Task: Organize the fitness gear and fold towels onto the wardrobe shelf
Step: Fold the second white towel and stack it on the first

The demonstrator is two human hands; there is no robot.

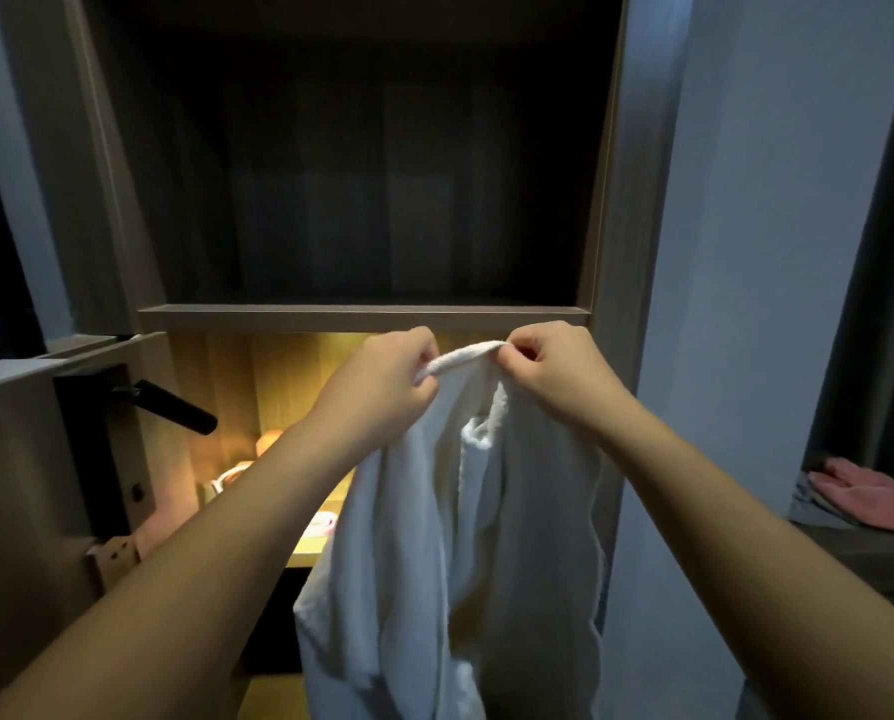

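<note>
Left hand (393, 376) and right hand (554, 371) pinch the towel (434, 537) edge in curled fingers (525, 356); I'd slide them apart to the corners.

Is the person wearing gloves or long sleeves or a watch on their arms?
No. The left hand and right hand are bare: no gloves, and no rings show on the fingers. The left arm and right arm are bare too, with no sleeves, watch or bracelet in view.
</note>
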